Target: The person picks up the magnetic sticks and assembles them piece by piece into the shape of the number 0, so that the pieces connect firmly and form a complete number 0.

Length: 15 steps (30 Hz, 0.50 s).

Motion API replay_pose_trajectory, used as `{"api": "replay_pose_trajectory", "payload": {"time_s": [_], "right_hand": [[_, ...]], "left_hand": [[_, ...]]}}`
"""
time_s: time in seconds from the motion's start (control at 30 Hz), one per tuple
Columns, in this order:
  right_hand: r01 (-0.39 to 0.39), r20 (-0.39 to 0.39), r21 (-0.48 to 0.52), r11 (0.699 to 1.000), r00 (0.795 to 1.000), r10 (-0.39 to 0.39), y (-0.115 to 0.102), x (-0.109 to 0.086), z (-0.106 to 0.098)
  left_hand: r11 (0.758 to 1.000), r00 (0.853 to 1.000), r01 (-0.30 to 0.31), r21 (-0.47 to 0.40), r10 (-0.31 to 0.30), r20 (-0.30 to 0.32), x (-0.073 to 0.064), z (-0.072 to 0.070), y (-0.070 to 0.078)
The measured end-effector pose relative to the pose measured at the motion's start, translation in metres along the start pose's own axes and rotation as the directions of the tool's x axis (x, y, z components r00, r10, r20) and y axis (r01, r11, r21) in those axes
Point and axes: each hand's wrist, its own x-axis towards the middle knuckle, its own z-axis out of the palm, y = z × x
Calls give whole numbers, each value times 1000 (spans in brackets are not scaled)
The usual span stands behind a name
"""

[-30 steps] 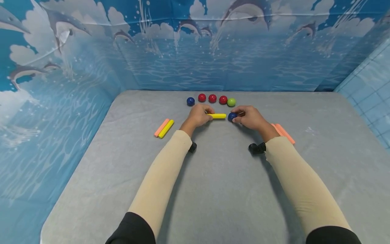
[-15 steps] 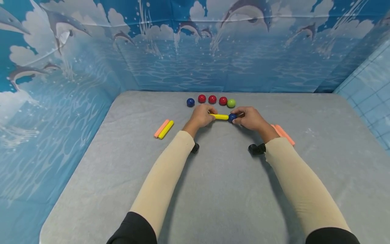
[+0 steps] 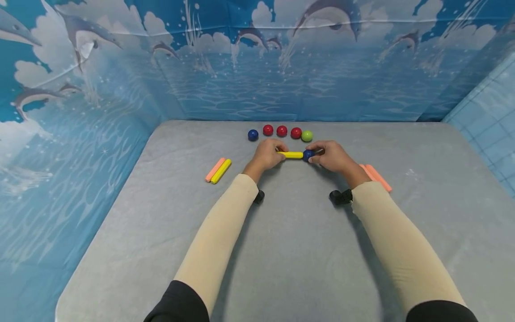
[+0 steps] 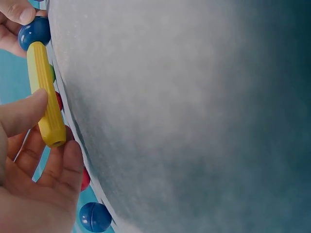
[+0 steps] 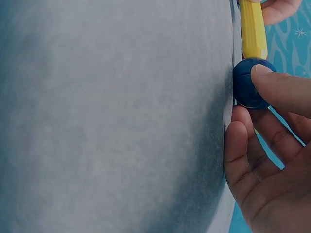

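Note:
A yellow ribbed rod (image 3: 293,155) is pinched between the thumb and fingers of my left hand (image 3: 267,154). My right hand (image 3: 331,156) pinches a dark blue ball (image 3: 308,155). In the left wrist view the far end of the yellow rod (image 4: 44,92) touches the blue ball (image 4: 35,34), and its near end shows a small hole. The right wrist view shows my right thumb on the blue ball (image 5: 250,83), with the rod's end (image 5: 253,34) against it. Whether rod and ball are joined I cannot tell.
Behind the hands stand a second blue ball (image 3: 253,135), several red balls (image 3: 281,131) and a green ball (image 3: 307,136). At left lie an orange rod (image 3: 215,170) and another yellow rod (image 3: 221,171). Orange rods (image 3: 378,178) lie beside my right forearm on the grey table (image 3: 297,250).
My left hand has moved slightly right with the yellow rod, closing the small gap to the blue ball. The right hand has stayed nearly in place, holding the ball.

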Motion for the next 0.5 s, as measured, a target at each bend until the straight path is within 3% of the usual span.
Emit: {"api": "replay_pose_trajectory", "payload": {"time_s": [0.33, 0.5], "right_hand": [[-18, 19, -3, 1000, 1000, 18, -1, 0, -1], [-13, 16, 7, 1000, 1000, 13, -1, 0, -1]], "left_hand": [[1000, 1000, 9, 12, -9, 17, -1, -1, 2], [1000, 998, 16, 18, -17, 54, -2, -10, 2]]}}
